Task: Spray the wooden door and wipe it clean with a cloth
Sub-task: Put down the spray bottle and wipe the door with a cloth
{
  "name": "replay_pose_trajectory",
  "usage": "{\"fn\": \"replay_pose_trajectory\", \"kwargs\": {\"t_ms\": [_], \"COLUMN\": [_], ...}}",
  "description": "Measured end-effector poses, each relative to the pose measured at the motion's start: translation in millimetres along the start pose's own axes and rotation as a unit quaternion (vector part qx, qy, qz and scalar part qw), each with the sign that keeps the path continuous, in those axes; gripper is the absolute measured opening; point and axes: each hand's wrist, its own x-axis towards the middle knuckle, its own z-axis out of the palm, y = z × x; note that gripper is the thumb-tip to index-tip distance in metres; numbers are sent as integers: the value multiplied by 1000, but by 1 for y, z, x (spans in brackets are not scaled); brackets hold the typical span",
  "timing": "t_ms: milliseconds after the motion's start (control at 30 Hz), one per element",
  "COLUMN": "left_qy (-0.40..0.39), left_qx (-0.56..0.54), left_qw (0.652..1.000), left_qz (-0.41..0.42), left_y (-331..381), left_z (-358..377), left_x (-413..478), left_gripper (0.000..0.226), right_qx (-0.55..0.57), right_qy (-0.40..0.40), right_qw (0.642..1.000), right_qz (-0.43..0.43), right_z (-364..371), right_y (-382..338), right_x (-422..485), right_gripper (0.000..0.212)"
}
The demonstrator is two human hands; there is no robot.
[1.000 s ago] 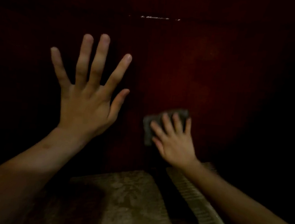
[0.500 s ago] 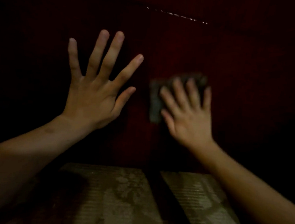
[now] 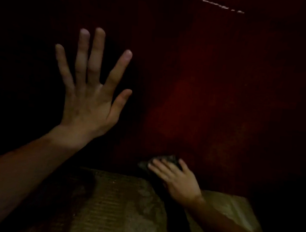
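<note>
The dark red wooden door [image 3: 215, 95] fills the dim view ahead. My left hand [image 3: 90, 99] lies flat against its left part, fingers spread wide, holding nothing. Low on the door, near the floor, my right hand [image 3: 178, 181] presses a small dark grey cloth [image 3: 168, 159] against the wood. Only the cloth's top and left edge show past my fingers. No spray bottle is in view.
A pale patterned floor or mat [image 3: 118, 205] lies at the door's foot, split by a dark gap. A thin bright streak [image 3: 217, 4] glints high on the door. The left side and the far right are almost black.
My right hand slid the cloth up the door, then down to its lowest part near the floor. My left hand stayed spread on the door.
</note>
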Motion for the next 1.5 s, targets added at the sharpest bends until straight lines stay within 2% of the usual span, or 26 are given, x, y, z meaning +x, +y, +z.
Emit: {"fn": "replay_pose_trajectory", "kwargs": {"t_ms": [67, 133, 167, 233, 300, 433, 533, 600, 700, 767, 867, 933, 967, 1067, 1133, 1200, 1267, 1333, 1433, 1500], "left_qy": [-6, -20, -26, -32, -20, 38, 74, 95, 105, 95, 81, 73, 69, 51, 39, 39, 44, 50, 53, 55], "left_qx": [8, 7, 7, 12, 3, -4, -5, -11, -19, -21, -9, 6, 10, -4, -24, -48, -65, -78, -99, -111], "left_qw": [1000, 1000, 999, 999, 1000, 999, 997, 994, 993, 994, 995, 995, 995, 997, 998, 997, 996, 994, 990, 987], "left_qz": [-6, -14, -19, -24, -24, 3, -24, -49, -60, -60, -57, -63, -67, -58, -52, -50, -53, -59, -86, -99], "left_y": [-6, -14, -19, -31, -45, -66, -73, -73, -73, -74, -74, -73, -73, -73, -75, -78, -81, -86, -94, -98], "left_z": [3, 3, 2, 1, 2, 1, -2, -4, -5, -5, -4, -4, -5, -9, -14, -18, -20, -21, -20, -19], "left_x": [-13, -24, -28, -36, -37, -21, -7, 0, 1, -3, -4, -3, -3, -3, -5, -6, -10, -14, -21, -28], "left_gripper": [59, 61, 63, 65, 66, 66, 65, 65, 63, 63, 63, 63, 63, 63, 63, 62, 63, 64, 63, 63], "right_qx": [16, 24, 21, 18, 20, -30, -51, -52, -49, -39, -25, -27, -30, -10, 16, 51, 39, 11, -38, -41], "right_qy": [-32, -34, -29, 10, 86, 215, 241, 245, 209, 147, 44, -26, -50, -81, -68, -4, 91, 150, 187, 189], "right_qw": [998, 997, 996, 997, 996, 965, 934, 925, 958, 983, 999, 999, 996, 993, 993, 998, 994, 979, 952, 942], "right_qz": [-49, -67, -76, -68, 0, 150, 260, 285, 190, 105, 12, -37, -65, -85, -92, -41, 43, 137, 241, 274], "right_z": [20, 27, 23, 1, -40, -173, -258, -272, -219, -153, -63, -25, -12, -2, -20, -55, -107, -176, -272, -309], "right_y": [-11, -14, -14, -3, 24, 92, 127, 124, 77, 34, -33, -65, -76, -86, -78, -52, -12, 34, 97, 108], "right_x": [-7, -9, -10, -4, 24, 110, 154, 166, 154, 129, 90, 74, 69, 62, 62, 76, 106, 140, 181, 202], "right_gripper": [120, 121, 117, 94, 74, 75, 74, 72, 71, 77, 98, 119, 121, 102, 84, 69, 67, 70, 72, 73]}}
